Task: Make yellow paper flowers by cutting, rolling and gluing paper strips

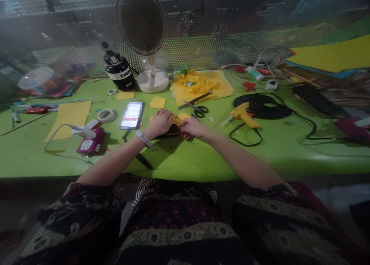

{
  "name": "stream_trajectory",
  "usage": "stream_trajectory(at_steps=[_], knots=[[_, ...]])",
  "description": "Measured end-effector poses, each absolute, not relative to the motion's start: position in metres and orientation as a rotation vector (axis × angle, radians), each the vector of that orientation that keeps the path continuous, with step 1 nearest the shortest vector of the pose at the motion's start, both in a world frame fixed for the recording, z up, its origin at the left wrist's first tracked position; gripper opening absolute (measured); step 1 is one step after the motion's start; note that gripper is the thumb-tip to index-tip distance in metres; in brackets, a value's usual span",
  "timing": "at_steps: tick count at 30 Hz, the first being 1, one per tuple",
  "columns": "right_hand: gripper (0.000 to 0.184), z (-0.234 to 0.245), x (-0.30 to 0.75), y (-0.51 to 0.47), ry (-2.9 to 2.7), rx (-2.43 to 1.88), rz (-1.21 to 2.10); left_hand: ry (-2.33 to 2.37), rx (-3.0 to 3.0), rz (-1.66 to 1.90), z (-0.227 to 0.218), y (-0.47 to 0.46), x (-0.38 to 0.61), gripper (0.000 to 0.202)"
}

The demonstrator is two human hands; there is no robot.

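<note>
Both hands meet at the middle of the green table (202,157). My left hand (160,122), with a white band on the wrist, curls over a small yellow and dark craft piece (175,127). My right hand (192,127) pinches the same piece from the right, fingers closed. Small yellow paper cutouts (157,102) lie just beyond the hands. Black-handled scissors (197,108) rest a little behind my right hand. A phone (132,114) lies left of my left hand.
A yellow glue gun (244,115) with a black cord lies right. A white desk fan (144,37) and a dark bottle (119,70) stand at the back. Yellow sheets (71,116), tape rolls (106,115) and a pink device (90,143) lie left. Folded yellow petals (199,84) sit behind.
</note>
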State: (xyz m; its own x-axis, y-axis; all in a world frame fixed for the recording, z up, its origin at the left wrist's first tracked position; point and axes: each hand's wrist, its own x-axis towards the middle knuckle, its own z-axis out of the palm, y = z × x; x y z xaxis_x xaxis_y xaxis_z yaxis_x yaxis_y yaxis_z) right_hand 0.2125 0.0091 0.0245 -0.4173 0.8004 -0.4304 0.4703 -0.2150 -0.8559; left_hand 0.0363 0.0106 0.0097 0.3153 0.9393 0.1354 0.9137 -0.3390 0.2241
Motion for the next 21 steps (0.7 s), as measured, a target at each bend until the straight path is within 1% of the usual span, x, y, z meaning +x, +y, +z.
stream_trajectory(at_steps=[7, 21], knots=[[0.029, 0.0275, 0.212, 0.0079, -1.742, -1.515, 1.679, 1.722, 2.43, 0.394, 0.009, 0.0106, 0.0358, 0.037], [0.027, 0.0252, 0.2126, 0.0088, -1.779, -1.505, 1.668, 1.779, 2.417, 0.329, 0.0109, 0.0101, 0.0365, 0.036]])
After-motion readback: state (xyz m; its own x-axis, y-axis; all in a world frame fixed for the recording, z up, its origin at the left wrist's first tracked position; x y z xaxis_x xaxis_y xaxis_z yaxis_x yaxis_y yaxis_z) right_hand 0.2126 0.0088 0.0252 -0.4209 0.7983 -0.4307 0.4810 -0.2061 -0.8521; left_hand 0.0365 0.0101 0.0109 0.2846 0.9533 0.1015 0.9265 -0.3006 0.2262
